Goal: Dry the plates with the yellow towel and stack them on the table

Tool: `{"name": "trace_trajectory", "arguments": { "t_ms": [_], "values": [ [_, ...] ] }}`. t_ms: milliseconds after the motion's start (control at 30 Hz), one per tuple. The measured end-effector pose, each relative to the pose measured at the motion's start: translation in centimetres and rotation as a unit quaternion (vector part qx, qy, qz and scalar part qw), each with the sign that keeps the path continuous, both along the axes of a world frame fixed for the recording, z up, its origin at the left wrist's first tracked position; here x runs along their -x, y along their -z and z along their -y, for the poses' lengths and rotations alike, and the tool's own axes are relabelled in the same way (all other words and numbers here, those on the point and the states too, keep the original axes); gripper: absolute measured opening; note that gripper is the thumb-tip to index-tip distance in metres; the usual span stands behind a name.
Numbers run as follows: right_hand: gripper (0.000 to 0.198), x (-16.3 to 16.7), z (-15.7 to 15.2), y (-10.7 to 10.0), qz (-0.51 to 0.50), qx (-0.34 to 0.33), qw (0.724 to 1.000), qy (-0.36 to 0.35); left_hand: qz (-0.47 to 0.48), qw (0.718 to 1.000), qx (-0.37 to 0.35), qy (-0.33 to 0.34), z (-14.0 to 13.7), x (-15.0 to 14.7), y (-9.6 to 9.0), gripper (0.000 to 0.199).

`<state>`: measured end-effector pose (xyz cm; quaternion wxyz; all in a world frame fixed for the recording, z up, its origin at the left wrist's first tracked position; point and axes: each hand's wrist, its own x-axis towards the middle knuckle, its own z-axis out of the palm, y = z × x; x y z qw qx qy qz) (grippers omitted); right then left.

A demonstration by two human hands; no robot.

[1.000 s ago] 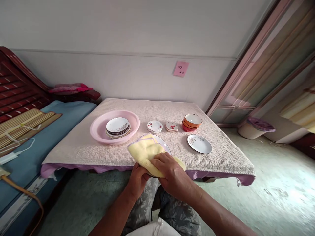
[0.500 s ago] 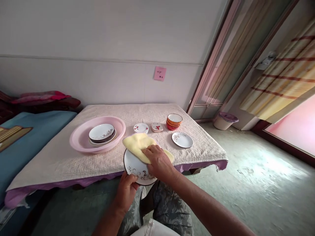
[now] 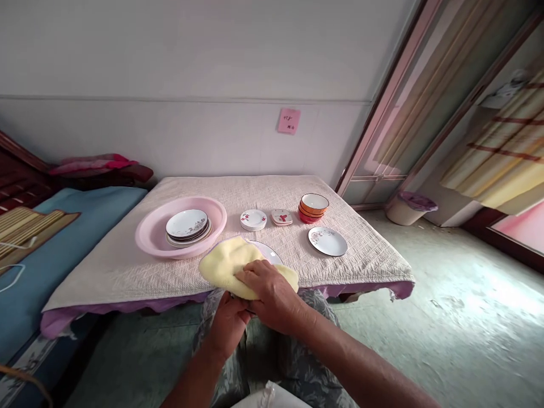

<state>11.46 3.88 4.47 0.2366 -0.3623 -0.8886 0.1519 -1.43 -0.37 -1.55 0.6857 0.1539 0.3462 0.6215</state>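
Note:
Over my lap, close to the table's front edge, my left hand (image 3: 232, 318) grips the near edge of a white plate (image 3: 268, 253) with a dark rim. A pale yellow cloth (image 3: 227, 263) covers most of that plate, so only its far right part shows. My right hand (image 3: 270, 289) presses the cloth onto the plate, fingers closed on the fabric. Beyond them on the table lies another white plate (image 3: 327, 241) with a floral pattern, to the right. A pink basin (image 3: 147, 232) at the left holds a stack of plates (image 3: 186, 223).
A cream quilted cloth covers the table (image 3: 272, 190). Small flowered plates (image 3: 253, 219) are stacked mid-table beside small square dishes (image 3: 281, 217). Orange and red bowls (image 3: 313, 206) stand stacked to their right. A waste bin (image 3: 408, 208) is on the floor, and a blue bed (image 3: 102, 212) adjoins the left.
My right hand has wiped the cloth leftward and nearer over the plate, hiding its floral part. The head view has turned slightly left, so the table appears further right.

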Motion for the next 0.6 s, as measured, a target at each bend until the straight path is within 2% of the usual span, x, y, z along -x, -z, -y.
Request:
{"name": "trace_trajectory", "arguments": {
  "t_ms": [133, 233, 433, 600],
  "values": [
    [0.039, -0.8, 0.9, -0.9, 0.005, 0.022, 0.999, -0.033, 0.022, 0.999, 0.016, -0.019, -1.2, 0.3, 0.1, 0.033],
    [0.037, -1.6, 0.7, -0.7, 0.002, 0.002, 1.000, -0.030, 0.026, 0.999, 0.023, -0.033, -2.4, 0.6, -0.3, 0.041],
    [0.037, -3.1, -2.6, 2.1, -0.001, -0.049, 0.998, 0.033, -0.010, 0.999, 0.009, -0.048, -5.2, 0.7, -1.3, 0.046],
    [0.052, -3.7, -7.0, 4.6, -0.021, -0.061, 0.990, 0.129, -0.049, 0.998, 0.025, -0.021, -8.1, 0.1, -0.7, 0.041]
  ]
}}
